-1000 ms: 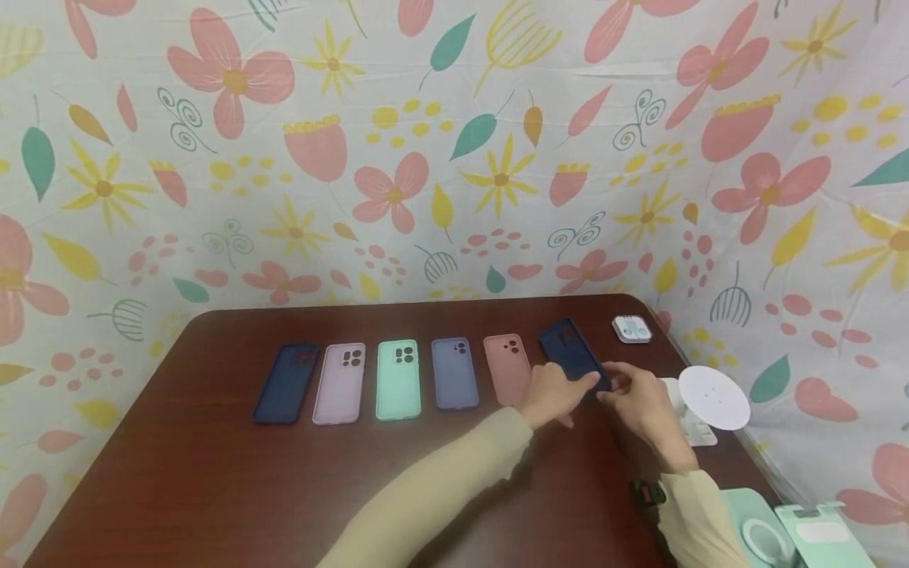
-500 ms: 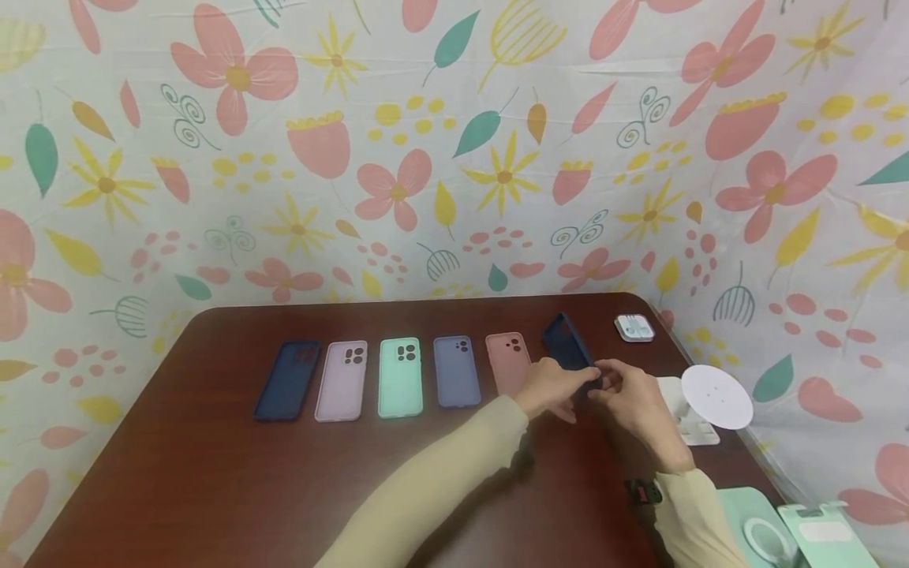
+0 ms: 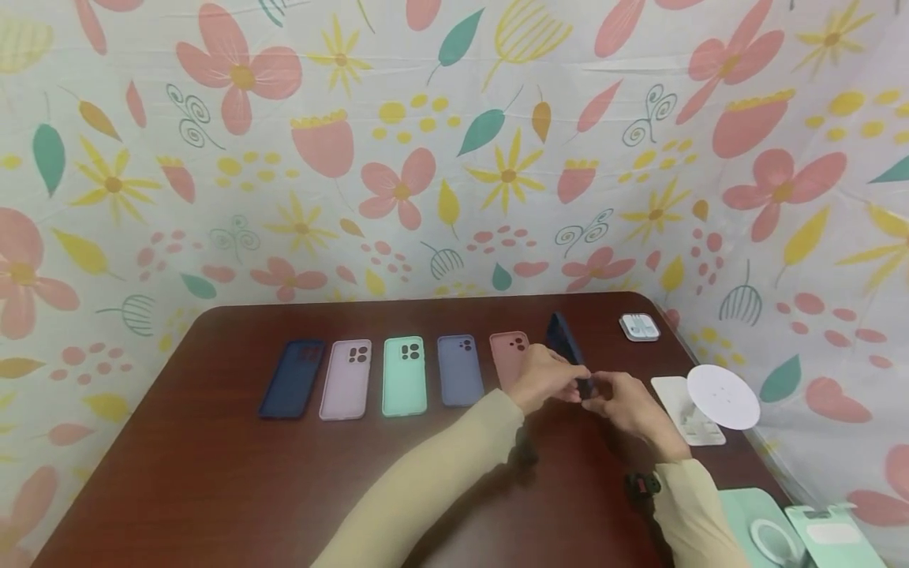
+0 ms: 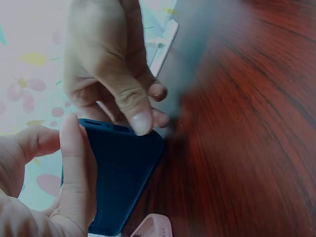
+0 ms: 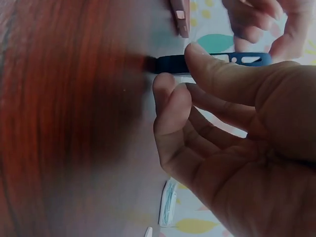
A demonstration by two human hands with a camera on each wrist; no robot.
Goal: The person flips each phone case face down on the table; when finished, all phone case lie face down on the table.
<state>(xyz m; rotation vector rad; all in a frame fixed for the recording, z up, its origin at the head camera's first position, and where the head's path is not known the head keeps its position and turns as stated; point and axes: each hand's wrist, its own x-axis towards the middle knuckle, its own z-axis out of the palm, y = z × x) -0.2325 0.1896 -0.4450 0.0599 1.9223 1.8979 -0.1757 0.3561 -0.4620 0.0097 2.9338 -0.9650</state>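
A dark blue phone case [image 3: 562,338] stands tilted up on its long side at the right end of a row of phone cases. My left hand [image 3: 543,379] grips it near its close end, with the thumb [image 4: 74,168] flat along one face in the left wrist view. At the end with the port cutouts, my right hand [image 3: 628,406] pinches the case between thumb [image 5: 207,64] and fingertips, as the right wrist view shows. A pink phone case [image 3: 507,355] lies right beside the left hand, which partly covers it.
Leftward lie periwinkle [image 3: 460,371], mint [image 3: 404,377], lilac [image 3: 346,380] and navy [image 3: 292,380] phone cases. Boxed earphones [image 3: 640,327] rest at the back right. A white stand with a round disc [image 3: 723,396] and mint-green holders [image 3: 742,513] line the right edge. Behind hangs a flowered cloth [image 3: 454,158].
Both hands have turned the dark blue case from lying nearly flat, its back showing, up onto its long side. Its held end has shifted slightly left and toward me.
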